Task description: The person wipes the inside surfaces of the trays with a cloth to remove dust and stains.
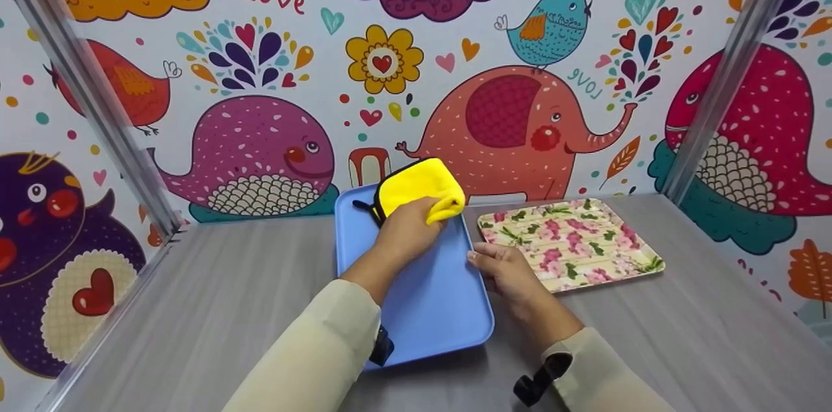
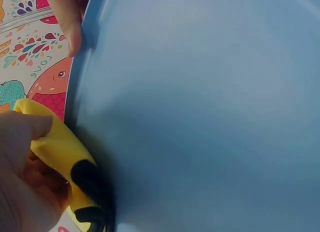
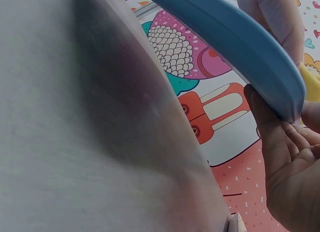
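Observation:
A blue rectangular tray (image 1: 435,308) is held up off the grey table, its underside hanging above the surface in the right wrist view. My right hand (image 1: 513,272) pinches its right edge, thumb on the upper side and fingers beneath (image 3: 272,137). A yellow cloth (image 1: 419,188) with black trim is gripped in my left hand (image 1: 408,233), near the far right part of the tray. In the left wrist view the cloth (image 2: 62,147) lies against the tray's rim (image 2: 82,86). Part of the cloth is hidden by the left hand.
To the right, a flower-patterned tray (image 1: 572,243) lies flat on the grey table (image 1: 260,308). A wall (image 1: 403,126) printed with cartoon animals stands behind, with metal posts (image 1: 734,67) at both sides.

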`<action>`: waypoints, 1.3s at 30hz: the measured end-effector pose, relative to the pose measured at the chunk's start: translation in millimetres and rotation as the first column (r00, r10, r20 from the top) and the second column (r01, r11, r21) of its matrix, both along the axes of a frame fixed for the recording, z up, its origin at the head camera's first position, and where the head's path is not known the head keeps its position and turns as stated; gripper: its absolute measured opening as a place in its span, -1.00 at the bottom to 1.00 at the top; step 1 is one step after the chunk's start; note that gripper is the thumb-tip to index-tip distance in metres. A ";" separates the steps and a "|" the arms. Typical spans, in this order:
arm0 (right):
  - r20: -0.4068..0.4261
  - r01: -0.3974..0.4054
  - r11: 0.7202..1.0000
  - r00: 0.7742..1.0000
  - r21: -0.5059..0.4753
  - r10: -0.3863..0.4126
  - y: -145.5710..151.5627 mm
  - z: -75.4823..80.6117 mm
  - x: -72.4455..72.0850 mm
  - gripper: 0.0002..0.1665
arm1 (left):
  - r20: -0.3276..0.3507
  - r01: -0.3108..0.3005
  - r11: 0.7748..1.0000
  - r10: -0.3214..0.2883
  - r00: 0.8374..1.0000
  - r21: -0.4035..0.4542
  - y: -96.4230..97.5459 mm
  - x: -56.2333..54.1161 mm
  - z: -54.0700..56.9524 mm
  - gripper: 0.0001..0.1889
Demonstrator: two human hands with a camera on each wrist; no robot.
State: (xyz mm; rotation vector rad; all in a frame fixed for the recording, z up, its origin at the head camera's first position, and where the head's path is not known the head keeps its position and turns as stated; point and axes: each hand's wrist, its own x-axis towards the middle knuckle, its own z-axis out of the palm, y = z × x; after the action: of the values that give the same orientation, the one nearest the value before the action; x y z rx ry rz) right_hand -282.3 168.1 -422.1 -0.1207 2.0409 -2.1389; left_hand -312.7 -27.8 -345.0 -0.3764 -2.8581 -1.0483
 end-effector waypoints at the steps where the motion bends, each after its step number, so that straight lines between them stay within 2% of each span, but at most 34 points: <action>1: -0.001 -0.001 1.000 1.000 -0.001 0.001 0.0 0.0 0.1 -0.52 | -0.007 0.010 1.000 -0.010 1.000 -0.020 -0.1 0.1 -0.5 -0.70; 6: 0.008 -0.001 1.000 1.000 -0.013 0.001 -0.2 -0.7 0.4 -0.53 | -0.016 0.045 0.987 -0.048 0.999 -0.153 -0.4 -0.5 -2.5 -0.52; 11: 0.016 0.007 0.999 1.000 -0.034 -0.007 -1.4 -1.6 -0.1 -0.56 | 0.015 0.048 0.971 -0.046 0.999 -0.234 -1.3 -0.7 -3.9 -0.49; 16: 0.016 0.017 0.999 1.000 -0.041 -0.016 -2.3 -1.6 0.3 -0.61 | -0.005 0.055 0.948 -0.059 0.998 -0.314 -4.3 0.1 -4.1 -0.47; 24: 0.042 0.049 0.999 0.998 -0.016 -0.049 -1.4 -0.7 0.1 -0.60 | -0.025 0.044 0.956 -0.053 0.998 -0.290 -11.0 2.2 -5.4 -0.47; 30: 0.043 0.067 0.998 0.997 -0.015 -0.066 -1.7 -1.9 -1.3 -0.53 | -0.055 0.028 0.944 -0.049 0.997 -0.329 -16.1 2.6 -5.6 -0.45; 39: 0.032 0.074 0.997 0.997 -0.034 -0.073 -2.1 -3.7 -1.3 -0.54 | -0.092 0.033 0.924 -0.073 0.993 -0.382 -20.5 -2.6 -10.7 -0.48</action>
State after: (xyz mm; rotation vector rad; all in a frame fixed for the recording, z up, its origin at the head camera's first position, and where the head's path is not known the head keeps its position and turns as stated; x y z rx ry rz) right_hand -283.6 166.0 -425.8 -0.0171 2.0213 -2.2060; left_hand -315.4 -48.3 -355.7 -0.5178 -2.9584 -0.4524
